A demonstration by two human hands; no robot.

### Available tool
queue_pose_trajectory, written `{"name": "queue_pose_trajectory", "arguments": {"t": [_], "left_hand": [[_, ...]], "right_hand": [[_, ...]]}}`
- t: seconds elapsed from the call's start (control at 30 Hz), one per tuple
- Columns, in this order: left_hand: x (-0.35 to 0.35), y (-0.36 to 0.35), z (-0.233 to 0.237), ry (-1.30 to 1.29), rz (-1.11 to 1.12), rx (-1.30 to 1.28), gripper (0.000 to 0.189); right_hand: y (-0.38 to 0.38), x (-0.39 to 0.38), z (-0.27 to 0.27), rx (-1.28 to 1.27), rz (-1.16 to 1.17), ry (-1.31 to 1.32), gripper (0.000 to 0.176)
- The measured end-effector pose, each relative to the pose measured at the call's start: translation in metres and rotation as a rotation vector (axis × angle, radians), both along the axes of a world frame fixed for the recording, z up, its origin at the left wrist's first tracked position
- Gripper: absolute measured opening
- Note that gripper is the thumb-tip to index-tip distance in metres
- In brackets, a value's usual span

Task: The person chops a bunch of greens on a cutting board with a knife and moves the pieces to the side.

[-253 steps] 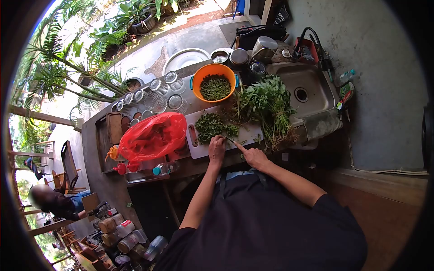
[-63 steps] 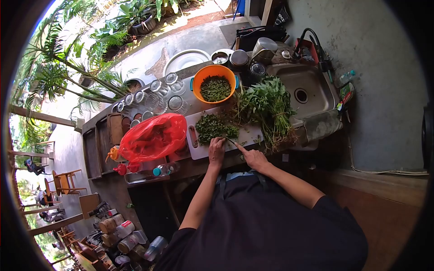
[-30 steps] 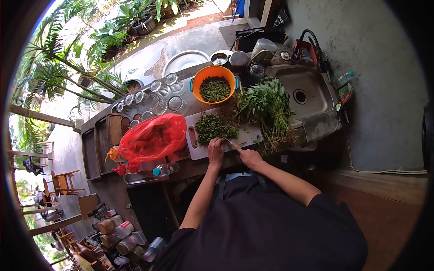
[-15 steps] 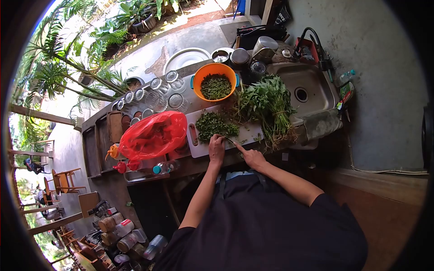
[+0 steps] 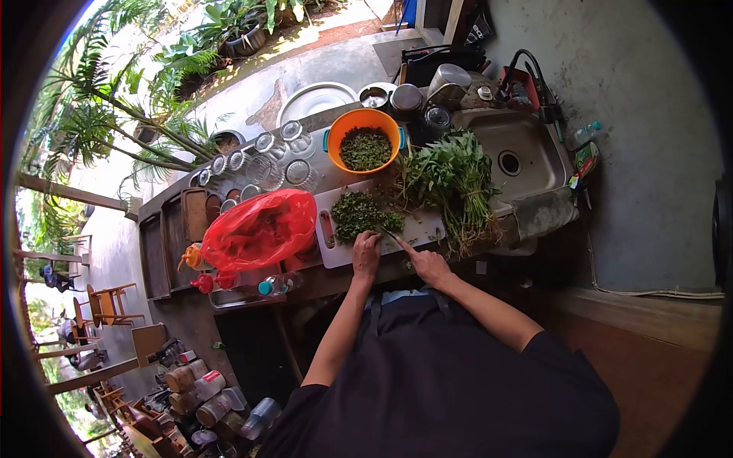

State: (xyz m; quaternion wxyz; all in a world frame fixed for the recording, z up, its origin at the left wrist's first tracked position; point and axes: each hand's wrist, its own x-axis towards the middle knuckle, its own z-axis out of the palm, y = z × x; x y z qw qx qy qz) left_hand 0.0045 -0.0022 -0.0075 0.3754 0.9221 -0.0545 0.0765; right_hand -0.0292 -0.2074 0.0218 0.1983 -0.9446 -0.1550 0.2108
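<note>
My right hand [image 5: 430, 266] grips a knife [image 5: 394, 237], its index finger stretched along the back of it. The blade points left toward the chopped leafy greens [image 5: 356, 216] heaped on a white cutting board [image 5: 420, 226]. My left hand [image 5: 367, 253] is at the near edge of that heap, its fingers bunched and pressed on the greens close to the blade. Right of the board lies a big bunch of uncut leafy greens [image 5: 460, 172] with roots toward me. Behind the board, an orange colander [image 5: 364, 117] with blue handles holds more cut greens.
A red plastic bag [image 5: 259, 229] lies left of the board, with a clear bottle [image 5: 279, 284] in front. Several glass cups [image 5: 301, 174] stand behind the bag. A steel sink [image 5: 546, 164] is at right; metal canisters [image 5: 405, 99] stand at the back.
The knife blade and both hands have shifted very slightly at the near edge of the chopped greens. Everything else stays in place.
</note>
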Motion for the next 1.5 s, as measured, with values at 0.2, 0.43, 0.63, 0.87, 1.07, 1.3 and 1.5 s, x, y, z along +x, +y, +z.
{"name": "queue_pose_trajectory", "arguments": {"t": [0.2,0.43,0.63,0.87,1.07,1.3,1.5], "left_hand": [[0.003,-0.002,-0.005,0.034,0.007,-0.012,0.017],[0.003,-0.003,-0.001,0.029,0.022,-0.010,0.016],[0.005,-0.003,-0.004,0.012,0.026,-0.045,0.015],[0.006,-0.003,-0.002,0.015,0.018,-0.018,0.015],[0.008,-0.002,-0.006,0.020,0.008,-0.044,0.015],[0.008,0.001,-0.004,0.056,0.036,-0.049,0.014],[0.008,-0.001,-0.007,0.039,0.024,-0.011,0.011]], "right_hand": [[0.003,0.003,0.017,0.005,-0.045,0.050,0.083],[0.006,-0.003,0.040,0.035,-0.049,0.069,0.078],[0.006,0.003,0.044,-0.019,-0.013,0.088,0.078],[0.006,0.004,0.036,-0.040,0.023,0.035,0.077],[0.009,0.007,0.007,-0.007,-0.010,0.063,0.085],[-0.001,-0.004,0.002,0.021,0.015,0.019,0.084],[0.002,-0.003,0.004,-0.010,0.008,0.020,0.085]]}}
